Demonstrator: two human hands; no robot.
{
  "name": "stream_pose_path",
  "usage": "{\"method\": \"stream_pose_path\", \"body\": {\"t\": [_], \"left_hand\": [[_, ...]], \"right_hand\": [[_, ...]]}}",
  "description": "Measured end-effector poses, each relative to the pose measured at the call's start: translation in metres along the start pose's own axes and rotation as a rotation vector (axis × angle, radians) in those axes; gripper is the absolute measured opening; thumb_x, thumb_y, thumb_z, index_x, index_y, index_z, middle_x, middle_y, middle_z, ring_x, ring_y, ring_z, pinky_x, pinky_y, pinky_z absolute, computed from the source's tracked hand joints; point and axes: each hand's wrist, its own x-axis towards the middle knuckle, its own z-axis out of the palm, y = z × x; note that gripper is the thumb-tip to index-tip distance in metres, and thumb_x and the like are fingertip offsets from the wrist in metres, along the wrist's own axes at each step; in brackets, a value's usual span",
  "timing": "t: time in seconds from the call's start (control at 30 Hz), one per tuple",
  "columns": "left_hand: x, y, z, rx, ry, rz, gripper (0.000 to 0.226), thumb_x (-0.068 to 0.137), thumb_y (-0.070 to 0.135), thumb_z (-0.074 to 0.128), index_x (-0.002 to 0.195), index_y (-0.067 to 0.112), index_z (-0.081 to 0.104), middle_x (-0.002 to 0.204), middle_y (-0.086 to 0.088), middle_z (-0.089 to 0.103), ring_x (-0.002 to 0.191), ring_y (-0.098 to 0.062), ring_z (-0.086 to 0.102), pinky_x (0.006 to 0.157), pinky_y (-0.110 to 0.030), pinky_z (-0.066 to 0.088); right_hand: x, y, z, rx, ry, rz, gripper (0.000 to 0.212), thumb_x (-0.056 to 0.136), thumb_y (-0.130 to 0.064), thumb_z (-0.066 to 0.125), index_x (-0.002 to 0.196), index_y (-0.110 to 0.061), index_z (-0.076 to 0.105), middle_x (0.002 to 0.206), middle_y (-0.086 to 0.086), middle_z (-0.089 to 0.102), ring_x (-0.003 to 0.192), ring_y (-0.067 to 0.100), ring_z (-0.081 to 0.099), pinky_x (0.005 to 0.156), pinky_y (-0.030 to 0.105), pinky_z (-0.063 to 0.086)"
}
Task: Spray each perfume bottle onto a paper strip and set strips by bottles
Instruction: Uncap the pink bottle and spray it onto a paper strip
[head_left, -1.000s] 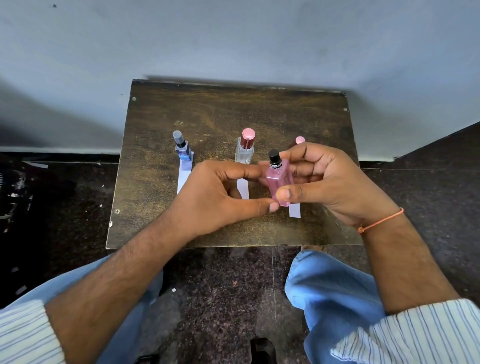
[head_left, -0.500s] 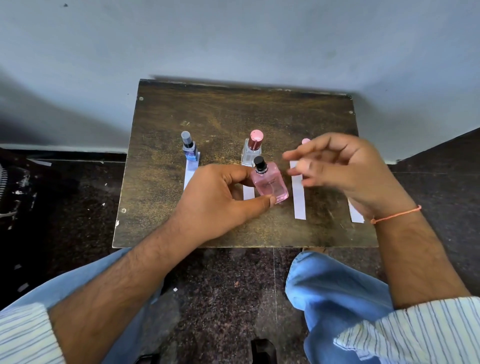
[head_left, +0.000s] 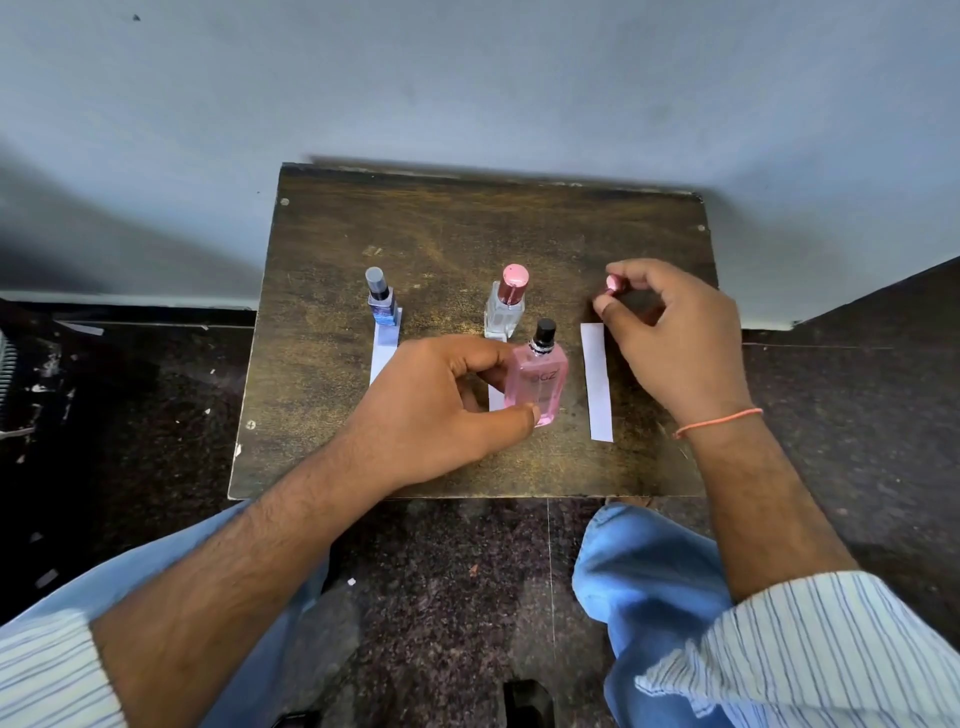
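My left hand (head_left: 441, 410) grips a pink perfume bottle (head_left: 540, 382) with a bare black nozzle, held tilted just above the small wooden table (head_left: 467, 223). My right hand (head_left: 680, 343) is at the table's right side, with forefinger and thumb pinched on the bottle's small pink cap (head_left: 613, 283). A blue bottle with a grey cap (head_left: 381, 301) stands on the end of a white strip (head_left: 384, 348). A clear bottle with a pink cap (head_left: 506, 306) stands mid-table, its strip (head_left: 496, 397) mostly hidden by my left hand. A third strip (head_left: 596, 382) lies beside the pink bottle.
The table stands against a grey wall (head_left: 467, 78) on a dark speckled floor (head_left: 441, 571). My knees in blue trousers (head_left: 649, 571) sit just below the table's front edge. Scraps lie on the floor at the left.
My right hand let go of the pink bottle and moved back and right to the pink cap. My left hand kept the bottle and shifted it slightly left.
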Motion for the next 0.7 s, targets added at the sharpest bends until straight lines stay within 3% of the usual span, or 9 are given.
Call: {"method": "stream_pose_path", "body": {"t": [0.07,0.1,0.23,0.4,0.6,0.7], "left_hand": [[0.000,-0.001,-0.001,0.013,-0.004,0.008,0.024,0.083,0.023,0.090,0.106,0.025,0.084,0.087,0.020,0.077,0.047,0.001,0.053,0.049,-0.014,0.040],[0.000,-0.001,-0.002,0.021,-0.005,0.010,0.023,0.083,0.024,0.090,0.105,0.026,0.084,0.085,0.020,0.077,0.047,0.000,0.053,0.049,-0.015,0.040],[0.001,-0.001,-0.004,0.062,0.004,0.002,0.024,0.083,0.029,0.088,0.107,0.030,0.084,0.086,0.017,0.078,0.048,0.001,0.054,0.050,-0.014,0.042],[0.002,0.001,-0.001,0.070,-0.001,-0.001,0.021,0.083,0.026,0.088,0.104,0.028,0.084,0.083,0.014,0.075,0.050,0.005,0.056,0.052,-0.008,0.038],[0.005,0.002,0.007,0.068,0.003,0.010,0.028,0.082,0.025,0.089,0.110,0.030,0.085,0.078,0.028,0.071,0.050,0.000,0.052,0.052,-0.011,0.039],[0.006,0.003,0.010,0.088,-0.001,0.028,0.028,0.083,0.026,0.089,0.110,0.032,0.085,0.080,0.021,0.072,0.053,-0.001,0.053,0.053,-0.013,0.039]], "right_hand": [[0.002,-0.004,-0.004,0.155,0.028,0.037,0.028,0.096,-0.026,0.081,0.123,-0.028,0.080,0.109,-0.017,0.079,0.092,-0.007,0.070,0.088,0.014,0.054],[0.003,-0.006,-0.006,0.282,0.027,0.056,0.026,0.095,-0.024,0.081,0.121,-0.029,0.081,0.106,-0.015,0.080,0.087,-0.007,0.070,0.083,0.017,0.057],[0.001,-0.013,-0.017,0.735,-0.131,0.048,0.029,0.096,-0.007,0.078,0.120,-0.021,0.079,0.105,0.002,0.084,0.077,0.013,0.067,0.058,0.028,0.054],[-0.006,-0.018,-0.024,0.856,-0.311,-0.049,0.030,0.090,-0.002,0.079,0.116,-0.015,0.078,0.101,0.002,0.084,0.079,0.011,0.071,0.060,0.027,0.054],[-0.013,-0.018,-0.026,0.802,-0.373,-0.110,0.033,0.085,-0.001,0.082,0.116,-0.009,0.076,0.096,-0.006,0.084,0.084,0.002,0.074,0.073,0.016,0.056],[-0.014,-0.015,-0.028,0.726,-0.399,-0.128,0.033,0.087,-0.001,0.085,0.115,-0.017,0.079,0.100,-0.003,0.084,0.092,0.009,0.076,0.083,0.026,0.061]]}}
